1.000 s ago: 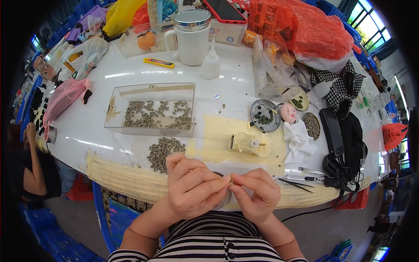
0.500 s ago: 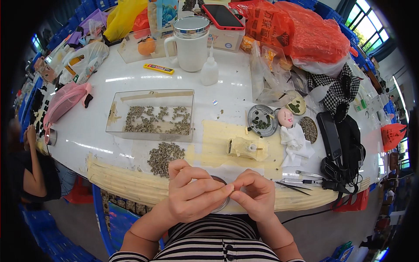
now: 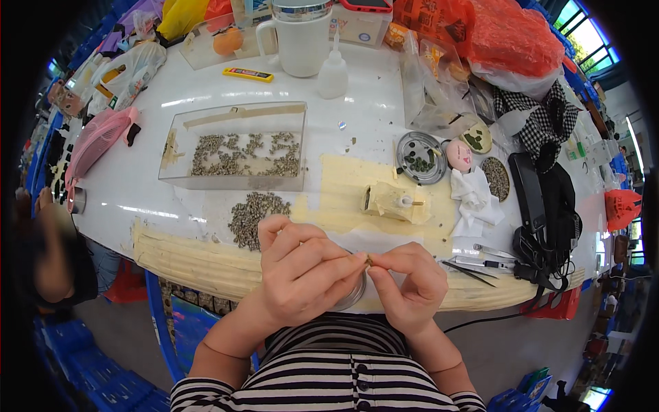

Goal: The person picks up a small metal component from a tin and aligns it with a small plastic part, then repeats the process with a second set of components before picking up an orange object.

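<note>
In front of me, over the table's near edge, my left hand (image 3: pixel 296 275) and my right hand (image 3: pixel 412 283) meet at the fingertips. Between them they pinch a tiny greenish-brown piece (image 3: pixel 369 261), too small to name. The thumb and forefinger of each hand are closed on it. Partly hidden under my left hand is a round metal dish (image 3: pixel 357 295). A heap of small grey-brown pieces (image 3: pixel 250 216) lies just beyond my left hand. Farther back, a clear rectangular box (image 3: pixel 237 180) holds more such pieces. Ahead of my right hand sits a small tape-covered block (image 3: pixel 392 204) with a short peg.
Tweezers (image 3: pixel 473 272) and a craft knife (image 3: pixel 484 261) lie right of my right hand. Beyond are a crumpled tissue (image 3: pixel 473 199), a round tin with dark green bits (image 3: pixel 420 159) and a black bag (image 3: pixel 539 226). A white mug (image 3: pixel 302 44) and squeeze bottle (image 3: pixel 333 75) stand behind.
The view has tipped slightly, so the tabletop things sit higher in the picture. My fingertips have parted a little and the tiny piece now shows between them.
</note>
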A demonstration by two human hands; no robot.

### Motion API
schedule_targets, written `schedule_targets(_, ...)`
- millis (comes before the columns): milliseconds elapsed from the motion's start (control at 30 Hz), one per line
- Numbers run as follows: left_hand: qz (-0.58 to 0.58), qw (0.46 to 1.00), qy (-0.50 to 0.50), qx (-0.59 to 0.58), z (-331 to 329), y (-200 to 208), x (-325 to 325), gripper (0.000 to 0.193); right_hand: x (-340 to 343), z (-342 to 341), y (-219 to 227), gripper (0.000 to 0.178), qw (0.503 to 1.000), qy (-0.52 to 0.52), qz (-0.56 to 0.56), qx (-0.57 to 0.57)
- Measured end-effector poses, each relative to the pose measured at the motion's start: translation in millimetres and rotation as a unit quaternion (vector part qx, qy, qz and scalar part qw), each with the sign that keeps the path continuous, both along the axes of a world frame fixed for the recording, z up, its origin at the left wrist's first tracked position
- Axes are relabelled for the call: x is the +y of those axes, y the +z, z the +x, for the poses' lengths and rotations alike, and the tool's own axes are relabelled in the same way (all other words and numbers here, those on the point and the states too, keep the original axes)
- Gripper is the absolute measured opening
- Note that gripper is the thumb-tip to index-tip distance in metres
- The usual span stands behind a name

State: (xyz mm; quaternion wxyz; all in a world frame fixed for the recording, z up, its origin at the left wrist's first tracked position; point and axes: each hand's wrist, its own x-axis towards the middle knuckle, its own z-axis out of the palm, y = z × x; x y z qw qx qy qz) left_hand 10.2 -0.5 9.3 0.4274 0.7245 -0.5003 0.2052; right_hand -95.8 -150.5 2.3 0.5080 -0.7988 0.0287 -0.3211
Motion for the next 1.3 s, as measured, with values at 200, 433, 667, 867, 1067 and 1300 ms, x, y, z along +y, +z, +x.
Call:
schedule_targets(200, 0.007, 1.0, -0.013, 0.025, 0.7, 0.8, 0.0, 0.027, -0.3, 0.5, -4.0, 0.009, 0.994, 0.021, 0.1, 0.03)
schedule_targets(433, 0.009, 0.997, -0.044, 0.055, 1.9, 4.1, 0.7, 0.027, -2.3, -4.7, -5.1, 0.005, 0.957, 0.079, 0.26, 0.101)
schedule_targets(667, -0.015, 0.988, -0.085, 0.127, 3.4, 3.9, 0.2, 0.026, -9.5, -4.7, 0.8, 0.011, 0.866, 0.195, 0.44, 0.137)
schedule_targets(867, -0.017, 0.985, -0.081, 0.148, 3.1, 3.1, -1.1, 0.026, -8.5, -4.0, -0.6, 0.011, 0.87, 0.19, 0.438, 0.127)
schedule_targets(1067, -0.006, 0.994, -0.052, 0.1, 1.1, 3.7, -3.1, 0.023, -2.3, -5.7, -3.4, 0.007, 0.904, 0.14, 0.392, 0.096)
schedule_targets(1300, 0.003, 0.999, -0.007, 0.032, -0.9, 1.6, -5.0, 0.022, -0.6, -2.0, -6.4, 0.016, 0.999, 0.014, 0.051, -0.01)
